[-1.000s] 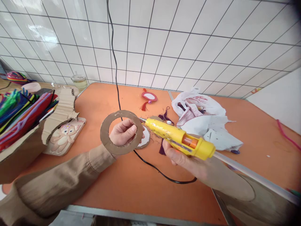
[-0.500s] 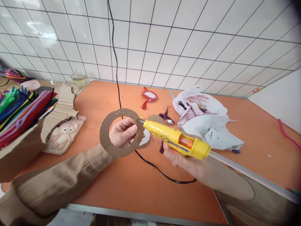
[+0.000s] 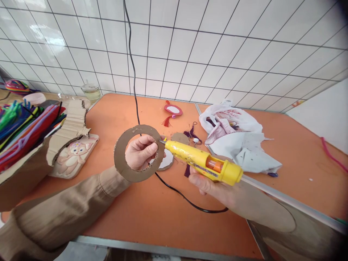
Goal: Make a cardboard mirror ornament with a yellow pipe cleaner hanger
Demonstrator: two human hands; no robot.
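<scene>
My left hand (image 3: 141,153) pinches the right side of a brown cardboard ring (image 3: 121,164), its thumb and fingers reaching through the hole. A yellow hot glue gun (image 3: 187,152) is gripped in my right hand (image 3: 208,183). Its metal nozzle is at the ring's right-hand face, close to the left fingertips; I cannot tell whether it touches. An orange part shows in the gun's side window. Behind the ring, partly hidden, lies a white-faced cardboard disc (image 3: 166,161). A plain brown disc (image 3: 180,138) lies beyond the gun.
A black cord (image 3: 187,199) crosses the orange table (image 3: 152,217). At the back lie a red tasselled ornament (image 3: 173,109) and a dark purple tassel (image 3: 191,132). A white plastic bag (image 3: 239,134) is right; pipe cleaners (image 3: 29,134), torn cardboard (image 3: 69,123) and a phone case (image 3: 74,157) are left.
The ring and my left hand have shifted very slightly to the left. The glue gun has barely moved, its nozzle staying by the ring's right side.
</scene>
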